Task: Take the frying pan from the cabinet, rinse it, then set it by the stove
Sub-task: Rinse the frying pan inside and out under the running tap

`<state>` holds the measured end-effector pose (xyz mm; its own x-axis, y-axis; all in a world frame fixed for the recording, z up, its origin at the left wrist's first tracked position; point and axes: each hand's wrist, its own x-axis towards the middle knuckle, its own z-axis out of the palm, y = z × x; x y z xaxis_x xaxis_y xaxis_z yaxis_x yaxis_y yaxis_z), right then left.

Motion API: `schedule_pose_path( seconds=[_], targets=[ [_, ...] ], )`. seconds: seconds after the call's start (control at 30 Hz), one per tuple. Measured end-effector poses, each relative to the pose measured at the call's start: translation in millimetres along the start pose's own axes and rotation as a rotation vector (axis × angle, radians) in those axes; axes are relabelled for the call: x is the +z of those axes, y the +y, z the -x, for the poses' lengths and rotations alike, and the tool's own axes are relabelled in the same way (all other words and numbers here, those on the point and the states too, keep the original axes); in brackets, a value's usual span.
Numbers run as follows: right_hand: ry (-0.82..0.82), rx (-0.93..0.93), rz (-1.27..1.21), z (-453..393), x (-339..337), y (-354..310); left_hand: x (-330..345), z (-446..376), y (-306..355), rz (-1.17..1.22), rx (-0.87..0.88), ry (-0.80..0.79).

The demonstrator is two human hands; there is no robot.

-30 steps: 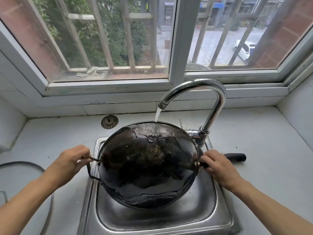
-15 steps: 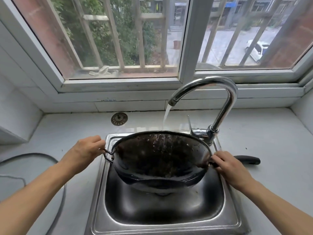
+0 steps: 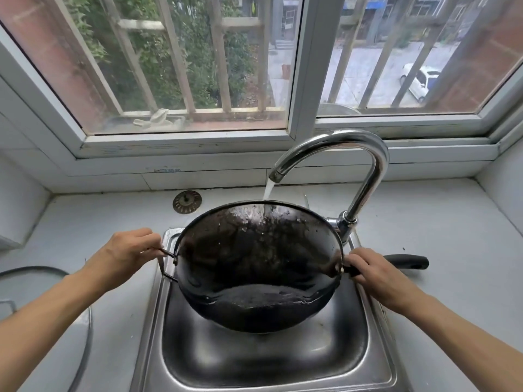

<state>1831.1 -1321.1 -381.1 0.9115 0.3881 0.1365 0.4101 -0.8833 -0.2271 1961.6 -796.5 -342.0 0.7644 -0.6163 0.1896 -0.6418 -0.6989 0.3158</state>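
Sink (image 3: 376,349): steel basin sunk in the pale counter, directly under the pan; the faucet (image 3: 365,176) arches over it from the right rear.
Frying pan (image 3: 254,267): dark and round, held in the air above the basin, tipped toward the camera so that water pools at its near lip; the running stream strikes its far inner wall.
Long axis: runs left to right, from the wire loop handle (image 3: 167,263) across to the black long handle (image 3: 407,261), which sticks out over the right counter.
Left hand (image 3: 127,250): fingers curled round the loop handle, just left of the rim.
Right hand (image 3: 370,271): clamped on the root of the long handle, touching the rim.
Nearer hand: both equally close, one at each end.
Judgement: the rinse is under way; the stove is out of view, so the carrying direction cannot be told.
Strainer plug (image 3: 186,202): lies on the counter behind the sink.
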Motion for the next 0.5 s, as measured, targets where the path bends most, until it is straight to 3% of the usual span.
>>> schedule_pose_path(
  seconds=[0.27,0.5],
  targets=[
    [0.124,-0.096,0.006,-14.9,-26.8,-5.3,0.3,-6.6,-11.8,0.1,-0.106,0.057],
    [0.041,-0.117,0.066,-12.5,-34.7,-2.9,-2.4,-6.0,-17.1,0.129,-0.047,0.111]
  ],
)
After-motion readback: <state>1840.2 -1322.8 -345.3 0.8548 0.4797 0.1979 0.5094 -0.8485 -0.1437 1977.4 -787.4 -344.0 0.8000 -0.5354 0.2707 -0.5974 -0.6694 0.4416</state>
